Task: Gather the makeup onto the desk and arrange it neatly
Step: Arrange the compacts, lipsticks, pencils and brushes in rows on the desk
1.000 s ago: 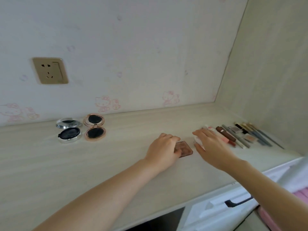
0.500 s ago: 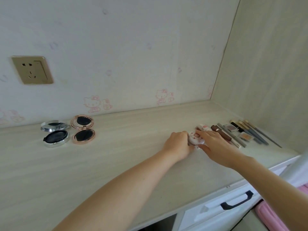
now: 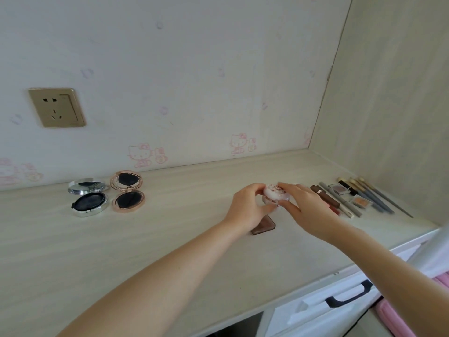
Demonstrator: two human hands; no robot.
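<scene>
- 2 hands meet on a small round white compact (image 3: pixel 275 194), lifted just above the bench (image 3: pixel 170 239).
- left hand (image 3: pixel 251 210): its grip curls round the compact's left side.
- right hand (image 3: pixel 308 210): its grip pinches the right side, fingers over the top.
- brown palette (image 3: pixel 263 226) lies flat beneath the left hand.
- 2 open compacts (image 3: pixel 107 194) sit far left.

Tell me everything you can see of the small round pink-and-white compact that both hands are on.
The round compact is small, glossy like plastic, white to pale pink, with a reddish-brown printed pattern on its domed top. It seems closed, though the hands hide much of its rim. The left hand and right hand pinch it from opposite sides, tilted slightly, over the desk, beyond the brown square palette and left of the row of pencils. Whether it touches the desk is unclear.
</scene>
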